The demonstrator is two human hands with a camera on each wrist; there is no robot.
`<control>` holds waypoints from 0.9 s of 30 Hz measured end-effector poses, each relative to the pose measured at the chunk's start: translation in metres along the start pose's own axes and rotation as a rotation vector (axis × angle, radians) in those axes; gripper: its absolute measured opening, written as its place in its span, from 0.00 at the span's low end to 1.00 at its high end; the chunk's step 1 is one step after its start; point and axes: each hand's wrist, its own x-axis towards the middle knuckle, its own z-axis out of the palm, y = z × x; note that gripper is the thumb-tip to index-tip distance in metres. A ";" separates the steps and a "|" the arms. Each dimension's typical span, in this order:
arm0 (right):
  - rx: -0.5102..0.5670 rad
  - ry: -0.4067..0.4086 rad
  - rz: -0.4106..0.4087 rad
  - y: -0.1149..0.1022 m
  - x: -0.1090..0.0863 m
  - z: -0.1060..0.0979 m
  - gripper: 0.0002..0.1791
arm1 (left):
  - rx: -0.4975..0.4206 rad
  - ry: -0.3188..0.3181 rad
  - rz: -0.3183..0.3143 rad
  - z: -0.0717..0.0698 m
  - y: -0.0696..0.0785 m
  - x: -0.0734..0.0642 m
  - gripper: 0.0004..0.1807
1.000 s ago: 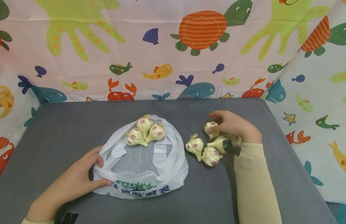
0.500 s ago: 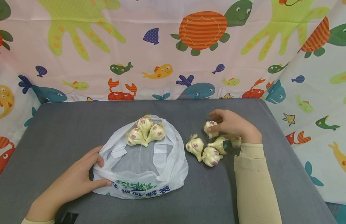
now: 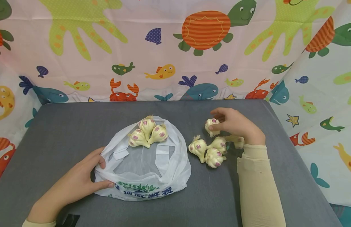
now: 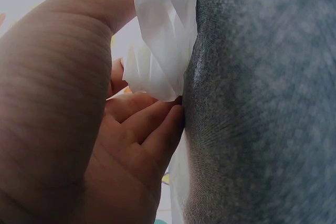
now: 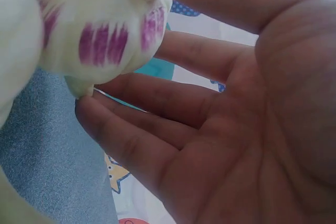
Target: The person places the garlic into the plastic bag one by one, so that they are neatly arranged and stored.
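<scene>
My right hand (image 3: 235, 123) pinches a garlic bulb (image 3: 211, 126) between thumb and fingers, just over the right side of the table. Its purple-streaked cloves (image 5: 102, 43) show close up in the right wrist view. Several more bulbs (image 3: 197, 148) lie below that hand, one of them (image 3: 238, 142) partly hidden beside the wrist. A white plastic bag (image 3: 179, 160) with green and blue print lies with its mouth spread. Three bulbs (image 3: 146, 127) rest together at its far side. My left hand (image 3: 76, 179) holds the bag's left edge, thumb in front; the left wrist view shows the crumpled plastic (image 4: 160, 40) between thumb and fingers.
Everything sits on a grey cloth-covered table (image 3: 79, 123). Behind it and at the sides hangs a curtain (image 3: 93, 75) printed with sea animals. A black strap piece (image 3: 70, 219) shows beside the left wrist.
My right hand has shifted slightly away and to the left, with the garlic bulb in its fingers. A bulb beneath it shows more fully now. The left hand and bag stay put.
</scene>
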 end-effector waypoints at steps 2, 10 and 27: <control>0.005 0.004 0.002 -0.001 0.000 0.000 0.39 | 0.002 0.000 0.002 0.000 0.000 0.000 0.37; 0.007 0.041 -0.021 -0.008 -0.001 -0.003 0.38 | 0.001 -0.006 0.000 -0.001 0.002 0.002 0.36; 0.007 0.051 -0.075 -0.032 0.000 0.007 0.38 | 0.006 0.006 0.010 0.000 0.002 -0.001 0.36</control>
